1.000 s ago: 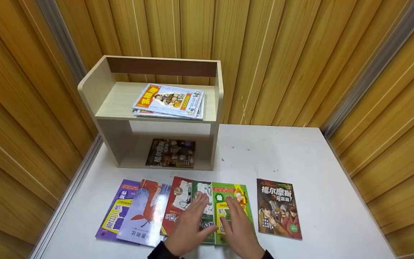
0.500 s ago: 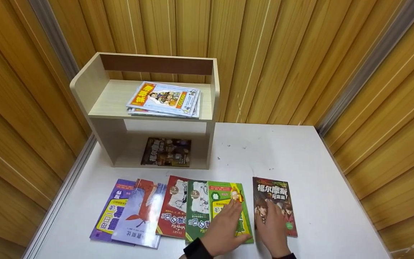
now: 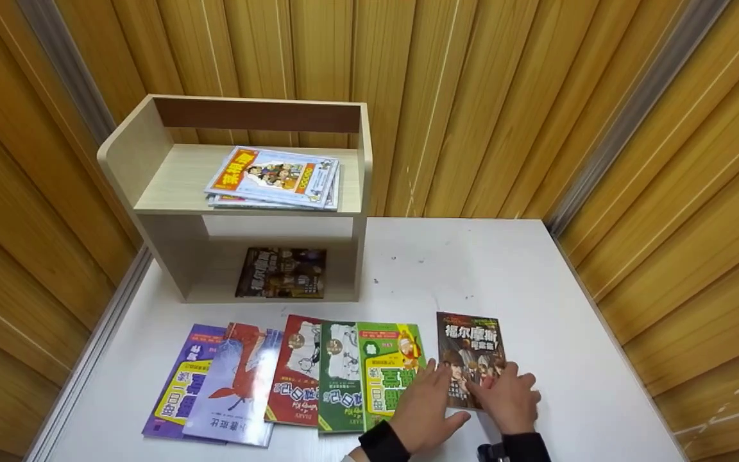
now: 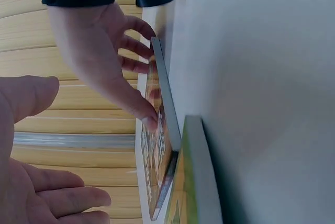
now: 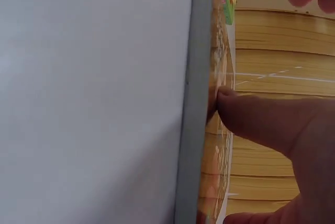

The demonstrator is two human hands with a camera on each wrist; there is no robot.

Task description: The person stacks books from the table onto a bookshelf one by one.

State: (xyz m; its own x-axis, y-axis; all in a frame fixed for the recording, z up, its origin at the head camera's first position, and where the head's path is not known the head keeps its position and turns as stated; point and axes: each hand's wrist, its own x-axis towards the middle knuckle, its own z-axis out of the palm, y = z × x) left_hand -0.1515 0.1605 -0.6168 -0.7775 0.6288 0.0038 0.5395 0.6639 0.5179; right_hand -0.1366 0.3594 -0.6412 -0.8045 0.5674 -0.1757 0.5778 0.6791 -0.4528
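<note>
The dark brown comic book (image 3: 469,346) lies on the white table at the right end of a row of books. My right hand (image 3: 510,399) holds its lower right part, thumb on the cover and fingers curled at the right edge. In the right wrist view the thumb (image 5: 261,122) presses on that cover. My left hand (image 3: 426,410) hovers with fingers extended over the lower right corner of the green-and-yellow book (image 3: 390,346). The left wrist view shows its fingers (image 4: 73,200) apart from both books.
A dark green book (image 3: 342,398), a red book (image 3: 291,398), a light purple book (image 3: 241,410) and a purple book (image 3: 174,410) overlap farther left. Behind them stands a two-tier shelf (image 3: 363,256) with a comic stack (image 3: 273,176) on top and a dark book (image 3: 281,273) below.
Both hands have shifted right from the green books. The right hand has gone to the dark brown book and taken hold of its right edge. That book has turned slightly; the view has swung right.
</note>
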